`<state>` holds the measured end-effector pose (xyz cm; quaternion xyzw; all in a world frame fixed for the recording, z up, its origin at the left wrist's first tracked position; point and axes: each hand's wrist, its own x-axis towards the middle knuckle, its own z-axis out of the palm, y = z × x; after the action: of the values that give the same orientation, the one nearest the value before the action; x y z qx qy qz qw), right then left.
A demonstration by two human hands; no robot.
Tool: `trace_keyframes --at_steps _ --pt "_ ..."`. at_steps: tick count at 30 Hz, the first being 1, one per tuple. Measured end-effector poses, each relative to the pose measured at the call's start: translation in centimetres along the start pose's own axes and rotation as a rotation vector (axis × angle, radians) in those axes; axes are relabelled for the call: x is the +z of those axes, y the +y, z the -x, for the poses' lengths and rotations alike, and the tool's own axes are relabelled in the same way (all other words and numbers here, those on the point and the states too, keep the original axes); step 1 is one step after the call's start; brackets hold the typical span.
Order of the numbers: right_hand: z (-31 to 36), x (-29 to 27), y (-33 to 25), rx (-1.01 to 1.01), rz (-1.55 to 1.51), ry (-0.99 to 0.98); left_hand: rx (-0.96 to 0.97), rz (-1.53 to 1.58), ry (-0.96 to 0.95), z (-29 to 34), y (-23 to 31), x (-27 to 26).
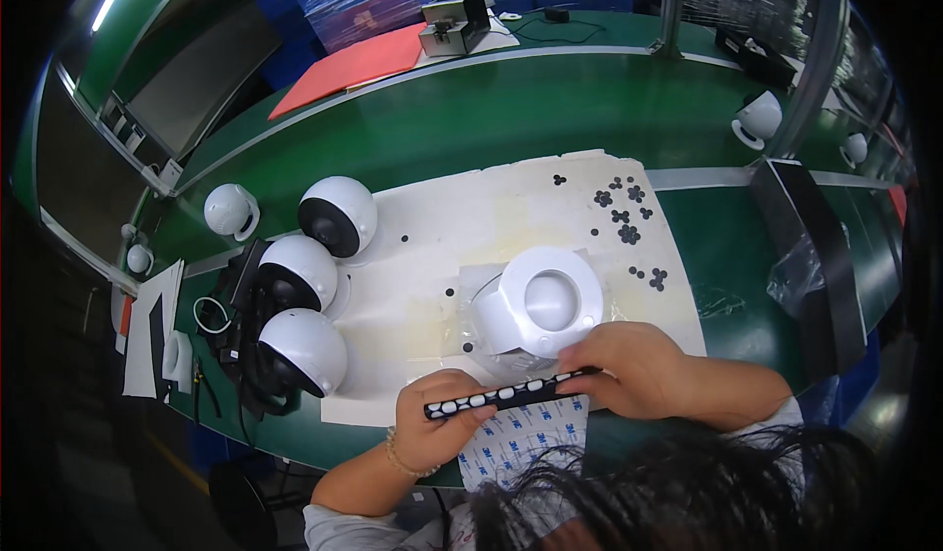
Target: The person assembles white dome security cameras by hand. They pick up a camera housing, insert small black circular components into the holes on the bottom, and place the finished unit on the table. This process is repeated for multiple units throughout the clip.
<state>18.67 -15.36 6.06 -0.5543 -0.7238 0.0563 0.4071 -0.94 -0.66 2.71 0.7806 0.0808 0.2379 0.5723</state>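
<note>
Both my hands hold a narrow black strip with white oval spots (507,394) near the table's front edge. My left hand (438,419) is closed around its left end. At its right end, my right hand (634,366) pinches it between thumb and fingers. Just beyond the strip stands a glossy white device (496,323) with a ring-shaped part uppermost, close to my right fingertips. Below the strip lies a white backing sheet with blue print (526,438), partly hidden by hair. Small black round pads (629,234) lie in loose clusters to the right.
Three white globe devices with black faces (339,217) stand at the left, beside black cables (257,355). Pale paper (413,305) covers part of the green table (442,109). A long black box (815,256) is at the right. A smaller white device (231,211) sits at far left.
</note>
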Motion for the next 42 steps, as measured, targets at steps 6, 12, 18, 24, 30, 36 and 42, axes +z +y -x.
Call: trace_keyframes --at_steps 6,12,18,24,30,36,42 --pt "-0.1 -0.9 -0.9 0.356 -0.409 0.032 0.089 -0.058 0.057 0.2 -0.4 -0.4" --pt "-0.1 -2.6 -0.2 0.302 -0.210 -0.106 0.123 -0.080 0.073 0.0 -0.2 -0.5" --pt "-0.6 -2.4 -0.7 0.304 -0.214 -0.023 0.145 -0.097 0.081 0.0 -0.3 -0.5" --pt "-0.5 -2.7 0.2 -0.029 0.029 0.094 0.087 -0.058 0.096 0.2 -0.7 -0.6" --pt "-0.8 -2.0 0.7 -0.022 0.075 0.042 0.123 -0.091 0.080 -0.1 -0.4 -0.5" --pt "-0.6 -2.2 0.8 -0.045 -0.005 0.152 0.102 -0.046 0.112 0.1 -0.7 -0.5" --pt "-0.5 0.0 0.5 -0.138 0.176 0.136 0.106 -0.061 0.139 0.1 -0.8 -0.3"
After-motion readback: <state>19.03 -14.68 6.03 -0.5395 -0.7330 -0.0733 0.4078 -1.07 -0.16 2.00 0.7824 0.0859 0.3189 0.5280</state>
